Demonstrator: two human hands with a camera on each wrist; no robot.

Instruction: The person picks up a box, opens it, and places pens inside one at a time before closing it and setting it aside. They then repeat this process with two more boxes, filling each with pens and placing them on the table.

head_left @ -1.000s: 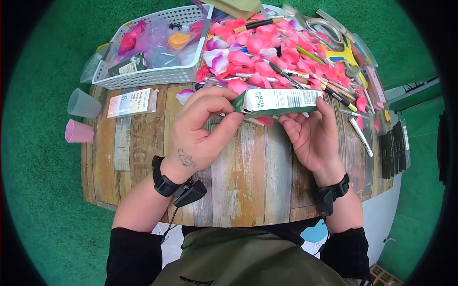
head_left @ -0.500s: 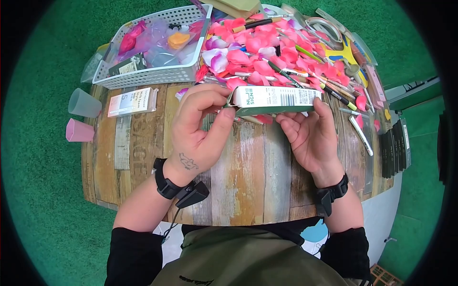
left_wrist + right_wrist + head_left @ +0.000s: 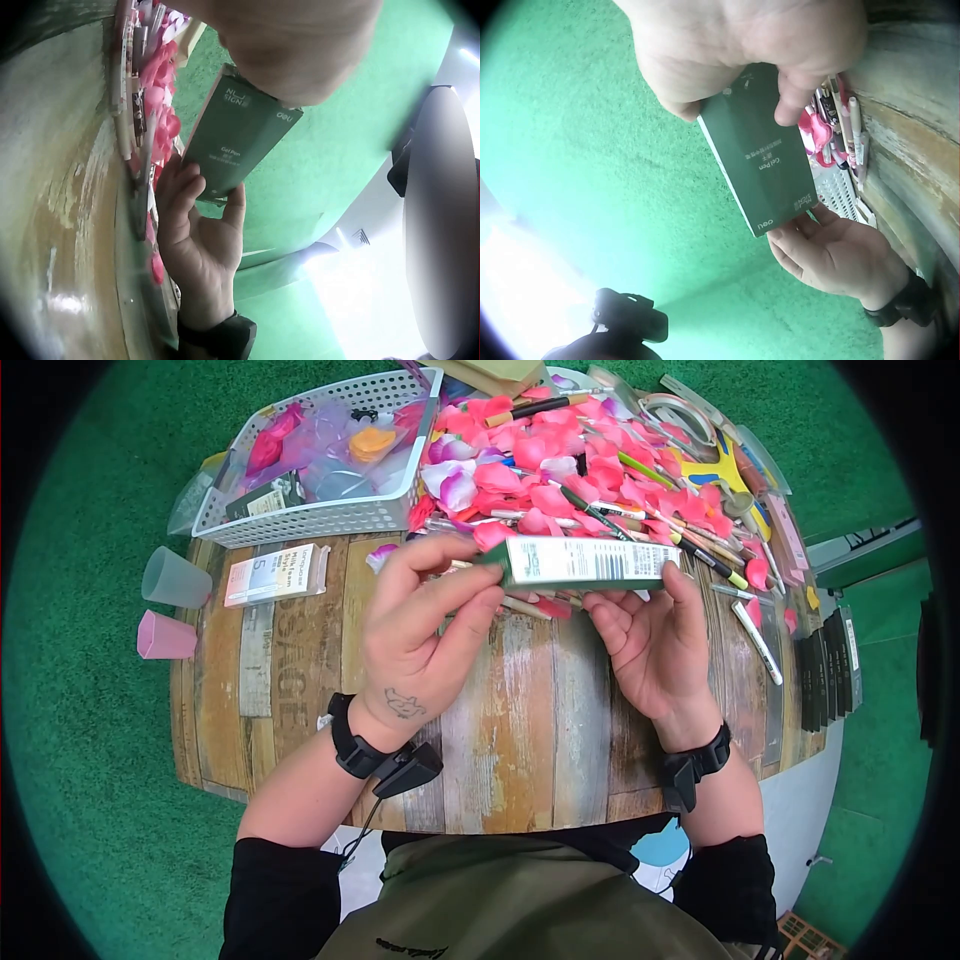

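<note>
A green and white gel pen box (image 3: 590,562) is held up above the table between both hands. My right hand (image 3: 660,645) grips its right end between thumb and fingers. At the left end, the fingers and thumb of my left hand (image 3: 425,625) pinch the box around its end flap, which they largely cover. In the left wrist view the broad green face of the gel pen box (image 3: 238,139) carries the words "Gel Pen". The right wrist view shows my left hand (image 3: 840,251) at the box's far end. What the box contains is hidden.
Pink petals (image 3: 545,460) and several pens (image 3: 710,565) cover the back of the table. A white basket (image 3: 310,530) with bagged items stands back left. Before it lies a small carton (image 3: 275,575), beside a clear cup (image 3: 177,577) and a pink cup (image 3: 166,635). Black packets (image 3: 830,665) sit at the right edge.
My left fingers have worked at the box's left end, where a flap stood out half a second ago; now they lie over that end. The box has tilted slightly. My right hand has hardly moved.
</note>
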